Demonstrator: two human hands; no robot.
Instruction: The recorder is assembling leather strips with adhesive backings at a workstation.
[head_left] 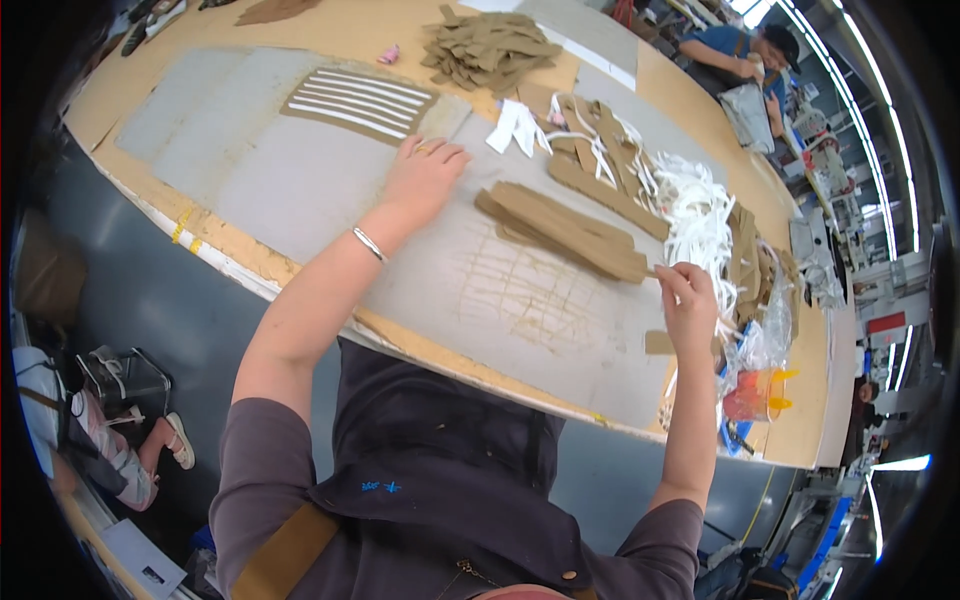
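Note:
A stack of long brown fabric strips [565, 232] lies slantwise on the grey board. At its right end my right hand [688, 300] is closed, thumb and forefinger pinching the tip of one brown strip. My left hand [422, 182] rests palm down on the board, fingers stretched out and holding nothing visible. Just beyond its fingertips lies a row of brown strips with white strips on them [360, 100], side by side. Right of the left hand are a few short white strips [517, 128]. Another brown strip [607, 198] lies behind the stack.
A heap of brown pieces [490, 48] sits at the far side, near a small pink object [389, 54]. Tangled white strips [697, 215] pile up at the right. An orange-red plastic cup [757, 395] stands near the right front edge. Another person [745, 60] works at the far right.

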